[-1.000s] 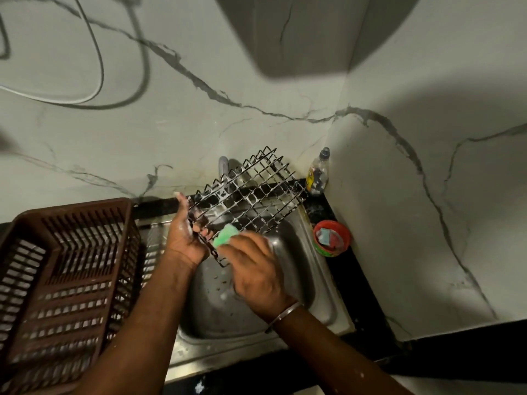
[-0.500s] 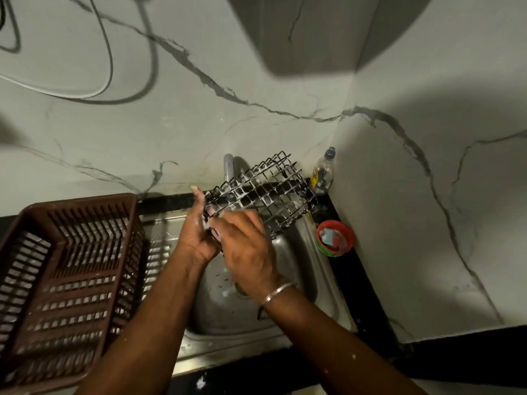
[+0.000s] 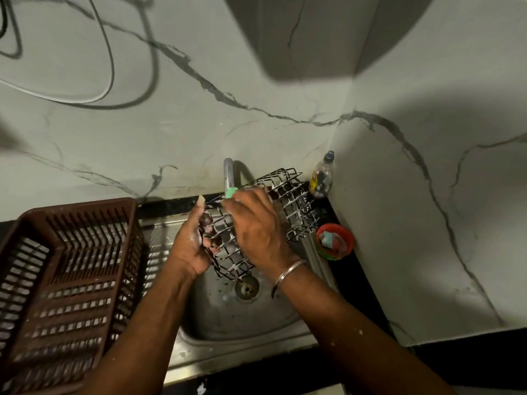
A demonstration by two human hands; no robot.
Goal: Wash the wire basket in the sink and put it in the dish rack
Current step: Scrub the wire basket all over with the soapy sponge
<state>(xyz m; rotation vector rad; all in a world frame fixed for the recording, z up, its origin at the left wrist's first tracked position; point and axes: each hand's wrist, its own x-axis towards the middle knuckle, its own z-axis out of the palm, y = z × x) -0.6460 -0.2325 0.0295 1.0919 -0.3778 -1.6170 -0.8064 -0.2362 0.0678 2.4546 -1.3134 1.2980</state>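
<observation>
- Head cam, mid-scrub: sudsy all over the wire basket (image 3: 293, 203), not rinsed, not in the brown dish rack (image 3: 68, 269) on the left yet.
- Held tilted over the sink (image 3: 228, 317), gripped at the near edge by left hand (image 3: 191, 246) curled through the mesh.
- Scrubbed from on top by right hand (image 3: 256, 232), wrapped round a green sponge (image 3: 230, 192).

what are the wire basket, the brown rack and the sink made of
Wire basket: thin welded metal wire in an open grid, glinting under suds; steel or coated, unclear. Dish rack: brown moulded plastic, matte, slotted walls. Sink: probably stainless steel, going by its brushed grey sheen.
</observation>
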